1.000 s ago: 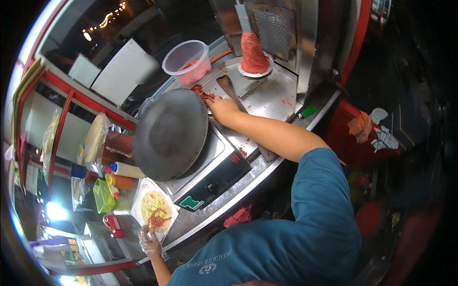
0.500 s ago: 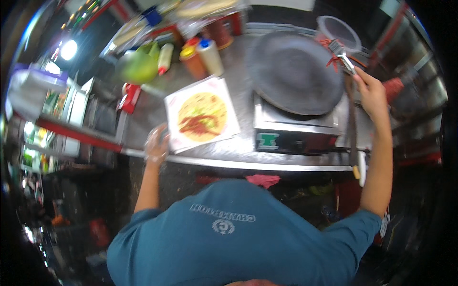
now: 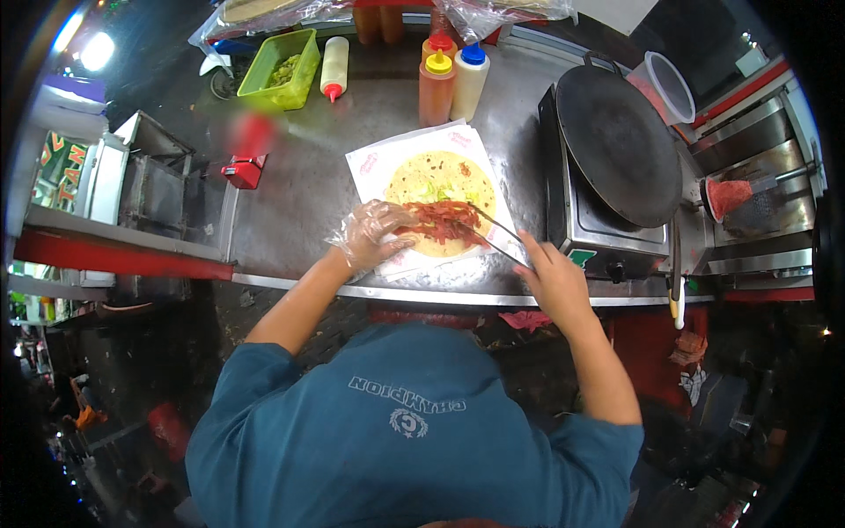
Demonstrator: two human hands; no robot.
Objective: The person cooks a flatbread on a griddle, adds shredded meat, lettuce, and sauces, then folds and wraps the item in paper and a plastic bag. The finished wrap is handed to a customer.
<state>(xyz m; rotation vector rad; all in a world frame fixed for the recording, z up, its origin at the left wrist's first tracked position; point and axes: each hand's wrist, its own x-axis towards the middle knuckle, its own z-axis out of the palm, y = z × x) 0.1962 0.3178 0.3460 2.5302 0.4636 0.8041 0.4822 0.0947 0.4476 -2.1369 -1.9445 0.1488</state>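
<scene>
The left hand, in a clear plastic glove, rests with fingers loosely spread on the near-left edge of the tortilla, touching the meat. The right hand, bare, is closed around a pair of tongs, whose tips reach into the meat.

The meat is a loose heap of reddish strips across the near half of the tortilla. It looks soft, greasy and crumbly, so it likely scatters if pushed hard; the tongs suit it best taken in small pinches from the side. The tortilla lies flat and open on white paper in the middle of the counter. It looks thin, light and floppy, easy to tear once loaded, so it is best lifted or folded from its edge with a flat hand, or moved by the paper under it.

Behind the paper stand sauce bottles, with one more bottle and a green tub to the left, well apart from the hands. To the right, just beside the paper, sits a dark round griddle, probably hot and the closest thing to the right forearm. Beyond it are a plastic pitcher and a cone of red meat. A small red object sits left of the paper.
</scene>
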